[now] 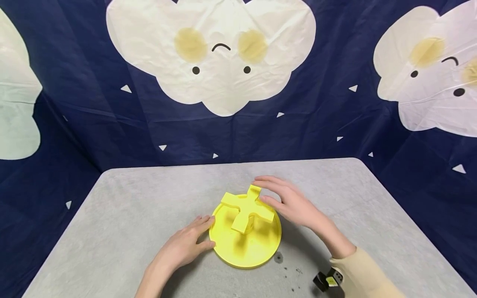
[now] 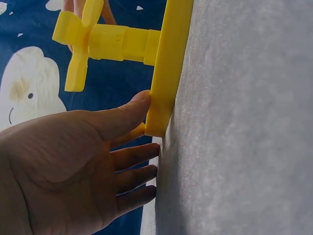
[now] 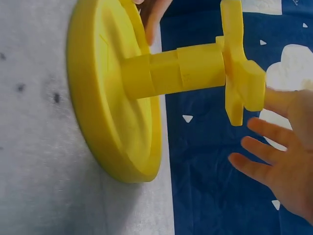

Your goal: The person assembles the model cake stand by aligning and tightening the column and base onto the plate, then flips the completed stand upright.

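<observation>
A yellow plastic stand has a round dish-like base (image 1: pixel 257 254) lying flat on the table, a short thick post (image 3: pixel 171 71) and a cross-shaped top (image 1: pixel 246 207). My left hand (image 1: pixel 182 246) touches the near-left side of the base's rim with thumb and fingertips, its fingers loosely extended. To the right, my right hand (image 1: pixel 292 203) is at the cross-shaped top, thumb and forefinger close to its arms. In the right wrist view one finger meets the top's edge while the other fingers spread apart from it. Contact by the right thumb is hard to tell.
The grey table (image 1: pixel 149 198) has a few dark spots (image 1: pixel 278 257) near the base. A small black device (image 1: pixel 328 279) is by the right sleeve. Behind hangs a dark blue cloth (image 1: pixel 123 124) printed with white clouds.
</observation>
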Motion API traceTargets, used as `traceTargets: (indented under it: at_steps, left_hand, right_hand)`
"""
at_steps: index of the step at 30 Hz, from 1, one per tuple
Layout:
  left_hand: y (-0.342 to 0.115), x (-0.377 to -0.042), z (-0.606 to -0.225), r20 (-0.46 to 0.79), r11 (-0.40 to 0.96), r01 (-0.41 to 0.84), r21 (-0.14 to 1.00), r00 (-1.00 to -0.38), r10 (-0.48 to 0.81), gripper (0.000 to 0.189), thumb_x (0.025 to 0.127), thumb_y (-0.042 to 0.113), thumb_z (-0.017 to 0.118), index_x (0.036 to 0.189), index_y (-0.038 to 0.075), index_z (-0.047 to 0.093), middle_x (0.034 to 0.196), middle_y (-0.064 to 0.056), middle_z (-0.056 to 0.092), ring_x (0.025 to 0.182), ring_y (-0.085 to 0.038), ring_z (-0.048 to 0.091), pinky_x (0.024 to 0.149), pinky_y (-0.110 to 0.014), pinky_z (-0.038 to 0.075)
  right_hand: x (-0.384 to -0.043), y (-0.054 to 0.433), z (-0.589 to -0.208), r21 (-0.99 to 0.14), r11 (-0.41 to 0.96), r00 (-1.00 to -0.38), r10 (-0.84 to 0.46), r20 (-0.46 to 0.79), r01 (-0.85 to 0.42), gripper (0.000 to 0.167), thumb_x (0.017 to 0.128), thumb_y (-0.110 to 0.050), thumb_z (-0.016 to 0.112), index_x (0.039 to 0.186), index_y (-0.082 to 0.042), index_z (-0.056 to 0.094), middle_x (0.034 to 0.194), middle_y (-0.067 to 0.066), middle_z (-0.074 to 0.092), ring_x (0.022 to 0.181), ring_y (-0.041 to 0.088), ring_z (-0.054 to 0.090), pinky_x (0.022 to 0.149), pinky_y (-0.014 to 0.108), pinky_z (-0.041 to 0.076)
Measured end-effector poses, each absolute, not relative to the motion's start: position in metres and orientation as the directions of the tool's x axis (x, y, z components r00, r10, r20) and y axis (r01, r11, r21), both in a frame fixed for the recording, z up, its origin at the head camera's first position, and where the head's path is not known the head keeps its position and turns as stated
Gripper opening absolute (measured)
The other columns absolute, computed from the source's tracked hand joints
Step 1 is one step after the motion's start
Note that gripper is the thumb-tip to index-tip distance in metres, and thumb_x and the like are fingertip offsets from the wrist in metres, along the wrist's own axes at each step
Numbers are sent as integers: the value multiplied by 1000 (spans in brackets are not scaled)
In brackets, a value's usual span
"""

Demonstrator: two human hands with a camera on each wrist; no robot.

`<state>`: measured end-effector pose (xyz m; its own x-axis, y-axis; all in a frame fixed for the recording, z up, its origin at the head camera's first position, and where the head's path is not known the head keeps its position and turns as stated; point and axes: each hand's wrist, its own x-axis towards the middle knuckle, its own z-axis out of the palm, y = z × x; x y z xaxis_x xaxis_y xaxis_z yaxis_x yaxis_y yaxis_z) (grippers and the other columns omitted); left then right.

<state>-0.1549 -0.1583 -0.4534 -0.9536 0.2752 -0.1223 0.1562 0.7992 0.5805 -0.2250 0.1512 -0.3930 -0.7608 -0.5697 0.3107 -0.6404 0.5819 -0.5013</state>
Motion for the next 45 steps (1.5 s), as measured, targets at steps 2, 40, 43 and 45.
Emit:
traceTargets:
  at_steps: [2,40,43,45]
  left_hand:
    - [-158,-155,-454,-124,799,154,581,-954,274,67,92,36,75,152,15,53,161,-11,47,153,-39,37,120,-67,33]
    - [-156,-151,-456,-112,787,155,597,-955,273,66,92,35,75,151,16,53,160,-10,48,153,-39,38,121,-67,34]
    - [-156,-151,-456,-111,786,156,598,-955,275,66,92,36,75,151,15,53,160,-10,48,153,-39,37,121,-66,34]
    - [-155,-151,-456,-110,785,158,599,-955,276,66,92,36,75,151,15,53,160,-10,48,153,-39,37,120,-66,34]
  right_hand:
    - [-231,149,-395,-538,567,-761,-600,248,-623,40,106,-34,58,144,-24,61,156,-2,54,149,19,47,122,49,42]
    - [-216,170,-399,-539,555,-759,-581,294,-633,30,89,-22,81,118,-21,74,113,-14,72,103,4,65,92,31,59]
    - [-212,171,-398,-518,561,-752,-583,306,-645,29,90,-24,81,118,-23,75,110,-15,72,99,2,64,89,27,59]
    - [-209,170,-398,-501,570,-751,-582,313,-651,29,89,-25,81,118,-23,75,108,-15,71,97,1,64,87,25,59]
